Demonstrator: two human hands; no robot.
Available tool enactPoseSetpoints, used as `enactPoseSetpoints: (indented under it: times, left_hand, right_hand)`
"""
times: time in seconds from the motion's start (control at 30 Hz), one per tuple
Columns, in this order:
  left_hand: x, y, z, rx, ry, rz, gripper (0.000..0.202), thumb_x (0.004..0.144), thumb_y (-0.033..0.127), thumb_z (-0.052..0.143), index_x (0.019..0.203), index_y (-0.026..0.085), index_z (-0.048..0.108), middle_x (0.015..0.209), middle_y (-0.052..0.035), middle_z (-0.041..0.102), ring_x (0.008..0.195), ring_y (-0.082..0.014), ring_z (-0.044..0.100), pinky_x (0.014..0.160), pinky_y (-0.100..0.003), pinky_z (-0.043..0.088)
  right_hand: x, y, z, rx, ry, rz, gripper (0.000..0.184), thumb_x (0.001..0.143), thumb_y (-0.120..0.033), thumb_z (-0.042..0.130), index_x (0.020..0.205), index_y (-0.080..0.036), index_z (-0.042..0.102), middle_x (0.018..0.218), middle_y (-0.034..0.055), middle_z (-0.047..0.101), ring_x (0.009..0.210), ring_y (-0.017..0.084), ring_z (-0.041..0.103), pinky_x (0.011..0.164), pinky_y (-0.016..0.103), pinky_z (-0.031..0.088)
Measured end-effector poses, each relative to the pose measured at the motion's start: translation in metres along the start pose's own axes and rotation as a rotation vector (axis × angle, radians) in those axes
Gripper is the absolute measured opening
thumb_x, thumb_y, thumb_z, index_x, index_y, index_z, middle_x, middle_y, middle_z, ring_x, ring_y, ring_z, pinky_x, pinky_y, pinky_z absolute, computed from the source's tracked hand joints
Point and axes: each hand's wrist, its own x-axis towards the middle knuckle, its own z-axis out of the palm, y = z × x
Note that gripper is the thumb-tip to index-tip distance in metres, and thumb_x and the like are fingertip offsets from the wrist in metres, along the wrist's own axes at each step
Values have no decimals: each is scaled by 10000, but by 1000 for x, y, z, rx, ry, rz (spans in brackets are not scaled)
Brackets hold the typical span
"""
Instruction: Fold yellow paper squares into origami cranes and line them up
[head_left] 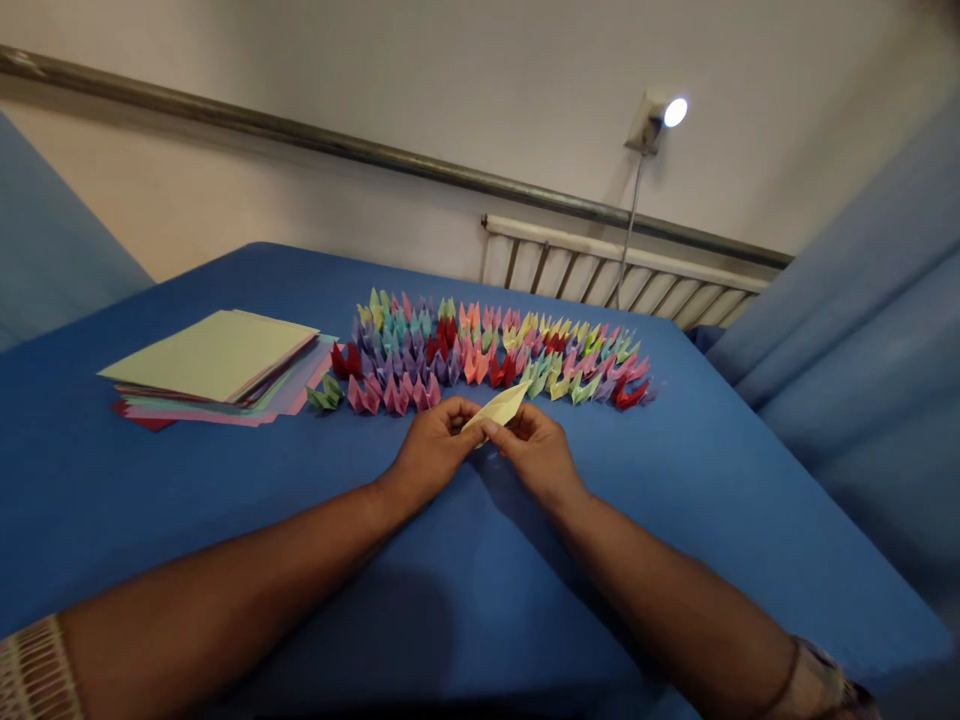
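A pale yellow piece of folded paper (504, 404), long and pointed at its upper right end, is held a little above the blue table between both hands. My left hand (435, 440) is closed on its lower left part with thumb and fingers. My right hand (540, 450) pinches it from the other side, its thumb close to the left thumb. Just beyond the hands stand several rows of folded paper cranes (478, 362) in pink, red, purple, green, yellow and orange. The paper's underside is hidden by my fingers.
A stack of coloured paper sheets (217, 355) lies on the left of the blue table (300, 620). Behind the table are a wall rail (360, 148), a radiator (585, 265) and a lit plug-in lamp (675, 112) with a cable. Blue curtains (870, 350) hang at the right.
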Motion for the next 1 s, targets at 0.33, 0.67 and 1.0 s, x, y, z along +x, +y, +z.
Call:
enactPoseSetpoints:
  times: [0.33,0.67,1.0]
  left_hand:
    - [-2,2,-2,-71,-85,-112,327,684,452,725,776,160,611,640,39,567,584,-98,498,538,-203,371]
    - [-2,4,-5,-158,-50,-136,256,700,371,759,789,144,679,646,9,630,552,-90,518,540,-210,412]
    - [-2,2,-3,-183,-86,-139,309,657,330,799,808,130,619,611,31,619,578,-88,572,610,-212,462]
  right_hand:
    - [4,10,-13,16,-84,-60,239,669,-365,755,726,-198,594,641,-36,613,575,110,533,576,253,424]
    - [2,10,-20,-221,-3,-240,218,738,-329,718,814,-209,553,719,-30,605,614,114,550,609,256,467]
    - [-5,2,-20,-487,-17,-544,27,839,-225,614,831,-215,638,891,37,623,847,164,603,740,292,498]
